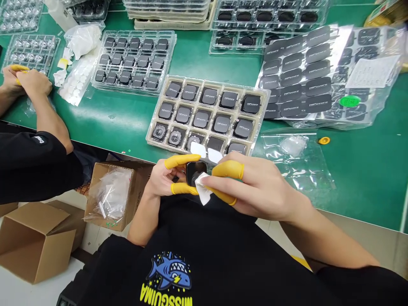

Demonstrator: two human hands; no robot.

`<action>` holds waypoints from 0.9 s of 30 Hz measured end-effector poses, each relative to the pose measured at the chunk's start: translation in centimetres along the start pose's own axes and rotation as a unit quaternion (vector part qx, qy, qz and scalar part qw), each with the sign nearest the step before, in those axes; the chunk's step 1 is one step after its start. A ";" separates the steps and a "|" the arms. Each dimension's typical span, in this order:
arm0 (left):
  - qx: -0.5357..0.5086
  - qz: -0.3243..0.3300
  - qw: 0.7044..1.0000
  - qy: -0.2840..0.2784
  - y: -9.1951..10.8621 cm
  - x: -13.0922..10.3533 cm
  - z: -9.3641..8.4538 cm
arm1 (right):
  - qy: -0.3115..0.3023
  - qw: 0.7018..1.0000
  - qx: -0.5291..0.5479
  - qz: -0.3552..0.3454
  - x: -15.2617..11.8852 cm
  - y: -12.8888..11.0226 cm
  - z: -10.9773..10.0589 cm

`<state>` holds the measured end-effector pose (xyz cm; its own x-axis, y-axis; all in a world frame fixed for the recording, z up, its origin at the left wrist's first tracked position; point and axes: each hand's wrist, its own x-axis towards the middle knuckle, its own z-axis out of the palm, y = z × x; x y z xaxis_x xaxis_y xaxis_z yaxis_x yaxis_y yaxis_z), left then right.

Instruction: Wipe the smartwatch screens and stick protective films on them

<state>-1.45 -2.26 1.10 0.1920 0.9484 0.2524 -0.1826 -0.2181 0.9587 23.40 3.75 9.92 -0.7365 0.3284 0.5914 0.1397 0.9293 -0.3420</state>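
Here, left hand (160, 177) grips a partly hidden watch (193, 170); right hand (259, 180) pinches white wipe (204, 194).

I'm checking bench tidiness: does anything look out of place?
Yes: a yellow ring, perhaps a rolled finger cot, lies loose on the table beside the clear bag, apart from the yellow cots being worn.

On the green tabletop (194, 57), a rectangular beige plastic tray (265, 97) holds square black watches (222, 123); a rectangular clear plastic tray (170, 51) lies behind left, flat grey sheets (291, 77) right. Below, left, an open brown cardboard box (135, 189) holds what seems crumpled clear film (114, 195).
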 end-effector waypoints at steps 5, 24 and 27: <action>0.047 -0.006 0.999 -0.008 -1.0 -0.4 0.1 | 0.004 0.998 -0.060 0.013 0.5 -0.2 1.2; 0.017 -0.003 0.998 0.068 0.6 1.0 0.0 | 0.105 0.970 -0.125 0.182 -1.2 0.7 -1.6; 0.023 0.010 0.998 0.050 0.6 1.1 0.3 | 0.108 0.975 -0.091 0.171 -0.2 0.1 -1.4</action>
<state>-1.05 -1.39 2.01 0.0907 0.9615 0.2594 -0.1403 -0.2455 0.9592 24.47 4.07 10.82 -0.4734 0.6336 0.6119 0.4815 0.7678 -0.4225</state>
